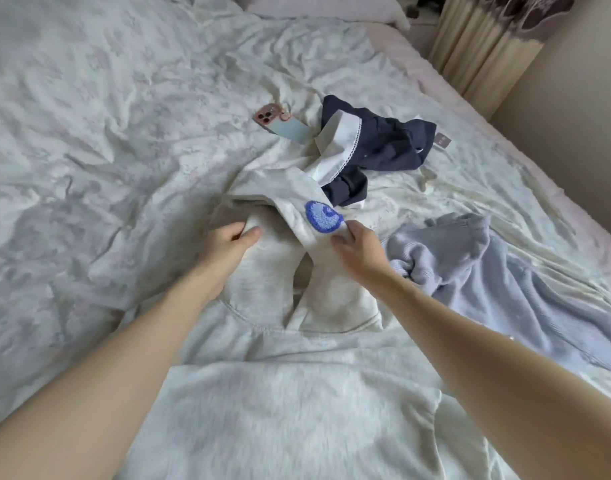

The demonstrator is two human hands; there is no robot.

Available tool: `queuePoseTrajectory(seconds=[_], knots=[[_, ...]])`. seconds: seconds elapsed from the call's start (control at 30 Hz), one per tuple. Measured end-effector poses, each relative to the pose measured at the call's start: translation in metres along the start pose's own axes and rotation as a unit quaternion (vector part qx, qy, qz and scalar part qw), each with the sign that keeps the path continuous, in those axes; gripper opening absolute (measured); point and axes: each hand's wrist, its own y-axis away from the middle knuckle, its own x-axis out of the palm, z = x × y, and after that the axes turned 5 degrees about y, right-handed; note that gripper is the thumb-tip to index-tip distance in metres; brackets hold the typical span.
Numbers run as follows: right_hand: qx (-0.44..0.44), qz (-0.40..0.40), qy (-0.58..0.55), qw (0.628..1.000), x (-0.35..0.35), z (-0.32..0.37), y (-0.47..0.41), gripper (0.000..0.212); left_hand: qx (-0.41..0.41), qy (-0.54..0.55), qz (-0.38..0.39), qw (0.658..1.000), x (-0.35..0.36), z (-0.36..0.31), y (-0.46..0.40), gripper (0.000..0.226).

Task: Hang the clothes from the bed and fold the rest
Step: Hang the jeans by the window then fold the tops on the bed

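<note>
Single view only, head-worn wide-angle camera, so no second view shares anything. It looks forward and steeply down over the bed (89,133) from the near edge. Both forearms enter from the bottom corners and converge mid-frame; left hand (228,242) and right hand (361,247) sit close to centre, near the lens. Cream hoodie (280,393) fills the lower middle, very close, slightly blurred. Farther up: phone (280,124) and navy garment (377,147). Pillow (314,6) at top edge, curtain (484,39) and wall top right mark the far end. Wide-angle bending shows at the edges.
</note>
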Motion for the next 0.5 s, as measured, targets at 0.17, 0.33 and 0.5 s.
queuePoseTrajectory(seconds=[0.17,0.33,0.5], knots=[[-0.065,-0.026,-0.012,0.997,-0.048,-0.014,0.075,0.039,0.082,-0.021,0.058,0.995,-0.033,-0.007,0.072,0.023],[-0.086,0.030,0.080,0.993,-0.081,-0.056,0.167,0.035,0.216,-0.162,0.067,0.961,-0.078,0.018,0.140,0.011],[-0.121,0.245,0.421,0.865,-0.090,-0.112,0.232,0.044,0.224,-0.490,0.221,0.812,-0.124,0.057,0.184,0.037]])
